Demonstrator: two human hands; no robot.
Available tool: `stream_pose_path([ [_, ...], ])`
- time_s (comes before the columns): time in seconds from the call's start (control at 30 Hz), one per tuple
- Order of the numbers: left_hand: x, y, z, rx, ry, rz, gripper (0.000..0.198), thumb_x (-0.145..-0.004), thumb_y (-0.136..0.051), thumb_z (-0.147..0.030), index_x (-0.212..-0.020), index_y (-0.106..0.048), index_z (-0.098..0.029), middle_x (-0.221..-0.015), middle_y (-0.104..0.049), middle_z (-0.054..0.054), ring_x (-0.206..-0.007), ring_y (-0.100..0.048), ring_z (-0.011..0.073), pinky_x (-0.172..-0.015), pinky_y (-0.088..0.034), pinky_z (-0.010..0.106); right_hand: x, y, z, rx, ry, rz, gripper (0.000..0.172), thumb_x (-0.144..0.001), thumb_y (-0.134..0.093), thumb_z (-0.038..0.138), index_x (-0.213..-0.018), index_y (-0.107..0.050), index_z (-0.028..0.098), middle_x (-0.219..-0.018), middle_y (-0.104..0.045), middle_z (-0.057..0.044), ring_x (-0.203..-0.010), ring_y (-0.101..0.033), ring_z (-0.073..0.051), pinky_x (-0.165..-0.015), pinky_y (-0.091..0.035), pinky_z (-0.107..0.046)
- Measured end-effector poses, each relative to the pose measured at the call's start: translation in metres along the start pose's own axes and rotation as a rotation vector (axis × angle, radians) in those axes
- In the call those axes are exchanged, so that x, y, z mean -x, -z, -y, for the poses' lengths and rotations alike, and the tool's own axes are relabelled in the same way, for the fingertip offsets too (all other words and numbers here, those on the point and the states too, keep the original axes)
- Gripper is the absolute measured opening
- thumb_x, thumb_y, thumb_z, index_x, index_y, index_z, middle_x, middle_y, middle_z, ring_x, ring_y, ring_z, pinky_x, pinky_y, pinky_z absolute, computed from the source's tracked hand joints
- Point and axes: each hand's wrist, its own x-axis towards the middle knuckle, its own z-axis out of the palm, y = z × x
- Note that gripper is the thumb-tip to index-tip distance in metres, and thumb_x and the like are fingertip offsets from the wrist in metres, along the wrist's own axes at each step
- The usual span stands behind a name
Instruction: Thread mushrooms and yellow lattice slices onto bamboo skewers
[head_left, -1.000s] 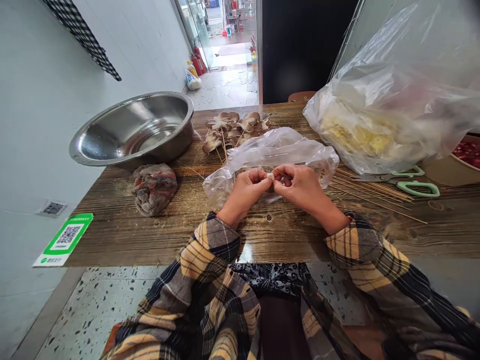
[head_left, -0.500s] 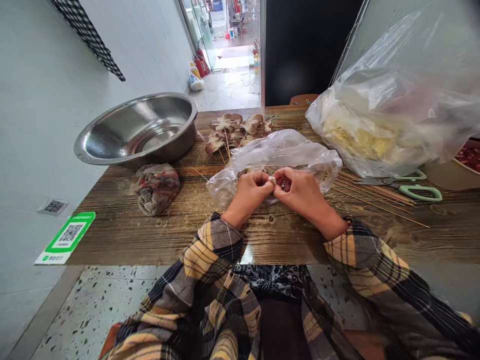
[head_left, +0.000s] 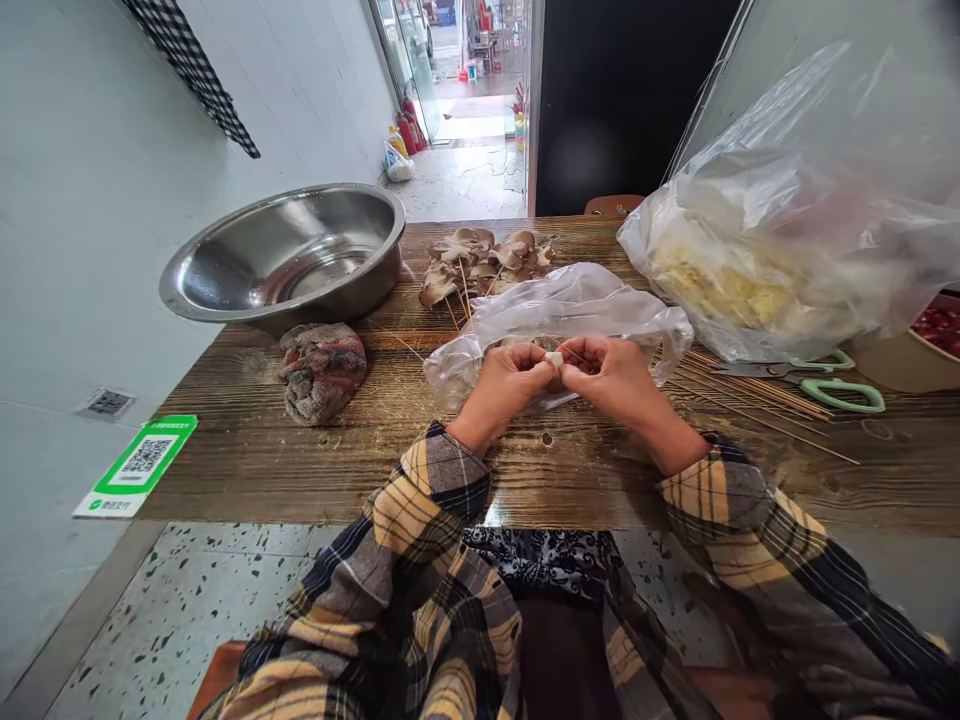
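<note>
My left hand [head_left: 517,375] pinches a small whitish piece [head_left: 553,358] that looks like mushroom stem. Close beside it, my right hand [head_left: 611,378] is closed, with what appears to be a thin bamboo skewer between its fingertips. Both hands are over a crumpled clear plastic bag [head_left: 577,300]; its contents are mostly hidden by them. Behind the bag lie several skewered oyster mushrooms [head_left: 480,255], their sticks pointing toward me. Loose bamboo skewers [head_left: 757,390] are spread on the table right of my right hand.
A steel basin [head_left: 292,255] stands at the back left, with a crumpled grey-red cloth [head_left: 322,372] in front. Green-handled scissors [head_left: 840,392] lie at the right, near a large plastic bag of yellow food [head_left: 735,280] and a bowl [head_left: 907,358]. The wooden table [head_left: 300,480] ends before my lap.
My fingertips have parted slightly, showing more of the whitish piece between them. A thin stick now shows at my right fingers. The whole view has shifted a little.
</note>
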Motion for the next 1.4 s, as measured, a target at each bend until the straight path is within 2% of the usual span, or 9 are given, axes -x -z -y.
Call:
stream_pose_path([
  [0.13,-0.0011,0.0002,-0.0020,0.091,0.011,0.042,0.026,-0.069,-0.074,-0.036,-0.068,-0.061,-0.013,-0.065,-0.059,-0.001,-0.061,-0.050,0.0082,-0.062,-0.039,0.023,0.0003,0.0032,0.0017,-0.011,0.003,-0.003,0.014,-0.071,-0.056,0.021,-0.073,-0.068,0.015,-0.062,-0.063,0.000,-0.055,-0.051,-0.011,-0.053,-0.035,-0.023],
  [0.27,-0.0034,0.0022,0.0001,0.138,0.017,0.056,0.029,-0.066,-0.078,-0.037,-0.070,-0.062,-0.013,-0.067,-0.061,0.000,-0.064,-0.052,0.0087,-0.065,-0.040,0.023,0.0010,0.0049,0.0020,0.025,0.040,-0.016,0.016,-0.072,-0.057,0.021,-0.079,-0.070,0.015,-0.066,-0.065,0.000,-0.056,-0.050,-0.011,-0.053,-0.035,-0.023],
  [0.53,-0.0025,0.0016,-0.0008,0.063,-0.001,-0.020,0.020,-0.068,-0.074,-0.030,-0.067,-0.063,-0.013,-0.066,-0.060,-0.001,-0.060,-0.050,0.0074,-0.060,-0.038,0.021,0.0031,0.0051,0.0057,0.218,0.110,-0.035,0.014,-0.074,-0.061,0.022,-0.082,-0.070,0.015,-0.070,-0.066,-0.001,-0.056,-0.047,-0.011,-0.056,-0.034,-0.025],
  [0.8,-0.0021,-0.0019,-0.0007,-0.011,0.012,-0.031,0.016,-0.066,-0.071,-0.027,-0.064,-0.063,-0.013,-0.061,-0.059,-0.002,-0.056,-0.047,0.0070,-0.056,-0.035,0.021,0.0023,-0.0007,0.0026,0.239,0.078,-0.035,0.009,-0.072,-0.058,0.019,-0.073,-0.066,0.015,-0.065,-0.062,0.000,-0.055,-0.045,-0.010,-0.054,-0.030,-0.025],
  [1.0,-0.0012,-0.0019,-0.0014,-0.003,0.012,-0.014,0.011,-0.065,-0.067,-0.021,-0.062,-0.062,-0.013,-0.059,-0.057,-0.002,-0.055,-0.045,0.0065,-0.056,-0.034,0.021,0.0015,-0.0013,-0.0011,0.114,0.022,-0.009,0.013,-0.071,-0.059,0.021,-0.076,-0.069,0.015,-0.064,-0.064,0.000,-0.055,-0.048,-0.011,-0.053,-0.033,-0.024],
  [1.2,-0.0029,-0.0010,-0.0035,0.088,0.041,0.069,0.017,-0.066,-0.071,-0.028,-0.068,-0.067,-0.012,-0.066,-0.062,0.000,-0.061,-0.051,0.0081,-0.062,-0.039,0.022,0.0005,0.0020,-0.0016,-0.099,-0.020,0.021,0.019,-0.071,-0.060,0.020,-0.083,-0.073,0.014,-0.078,-0.073,-0.005,-0.068,-0.063,-0.016,-0.061,-0.046,-0.026],
  [1.4,-0.0042,-0.0002,-0.0017,0.011,-0.004,0.048,0.016,-0.067,-0.070,-0.026,-0.071,-0.069,-0.011,-0.068,-0.064,0.002,-0.062,-0.051,0.0084,-0.062,-0.038,0.022,0.0002,0.0027,-0.0009,-0.113,-0.003,-0.001,0.021,-0.071,-0.061,0.021,-0.086,-0.074,0.015,-0.081,-0.074,-0.006,-0.072,-0.065,-0.018,-0.064,-0.048,-0.027],
])
